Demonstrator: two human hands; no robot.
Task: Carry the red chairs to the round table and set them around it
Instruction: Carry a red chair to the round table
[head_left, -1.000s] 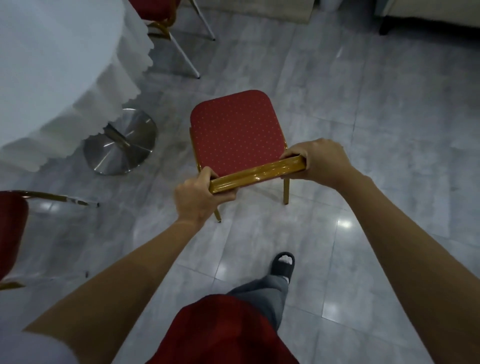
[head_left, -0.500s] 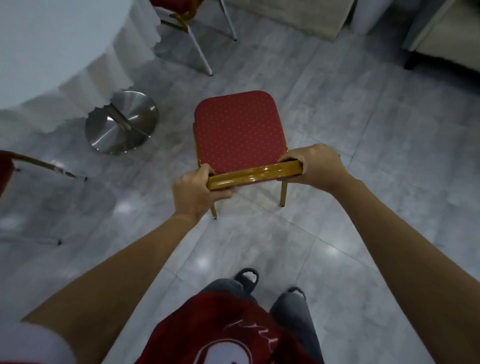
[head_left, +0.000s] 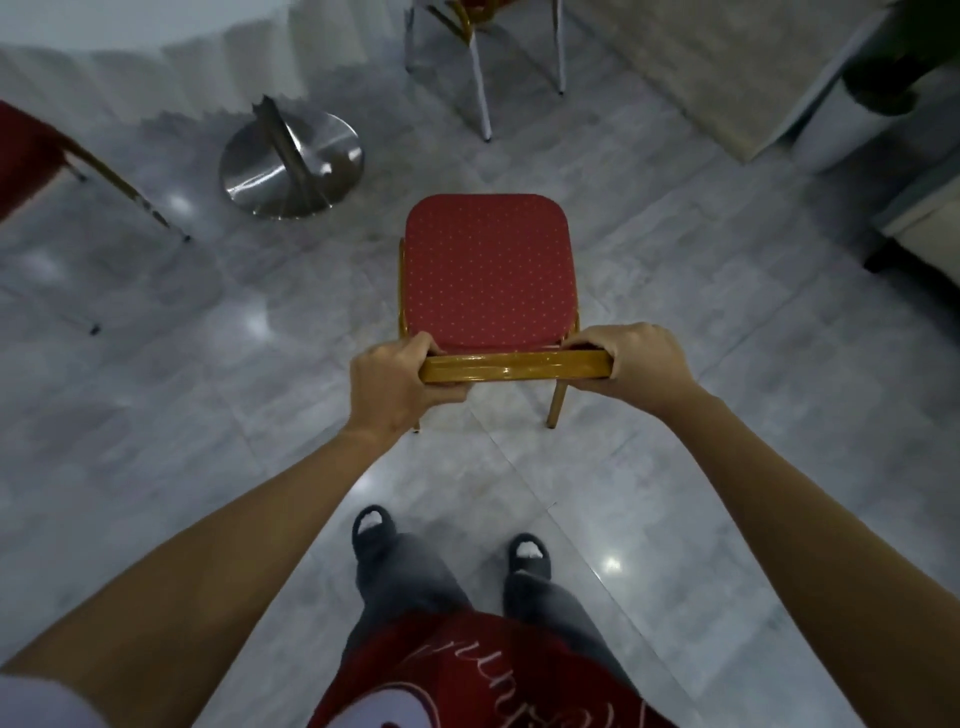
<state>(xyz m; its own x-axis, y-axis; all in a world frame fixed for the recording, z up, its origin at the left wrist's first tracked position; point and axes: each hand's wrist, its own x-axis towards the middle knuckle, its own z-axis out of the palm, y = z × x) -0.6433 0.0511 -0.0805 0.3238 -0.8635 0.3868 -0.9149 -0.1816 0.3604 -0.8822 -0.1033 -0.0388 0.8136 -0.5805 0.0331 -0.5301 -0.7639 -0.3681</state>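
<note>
Red chair (head_left: 485, 270) faces the round surface (head_left: 130, 52) just ahead; we grip its gold top rail (head_left: 514, 365) at both ends, left hand (head_left: 392, 387) and right hand (head_left: 641, 361) wrapped tight, so it stays square while we position it.

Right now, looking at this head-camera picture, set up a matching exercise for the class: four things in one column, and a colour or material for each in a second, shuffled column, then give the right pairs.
Things:
1. chair seat
2. chair top rail
3. table base
4. tablecloth

Descriptions:
A. shiny silver metal disc
B. white, with a scalloped hem
C. red with small pale dots
D. glossy gold, gripped at both ends

Pairs: 1-C, 2-D, 3-A, 4-B. The left hand and right hand hold the rail.
</note>
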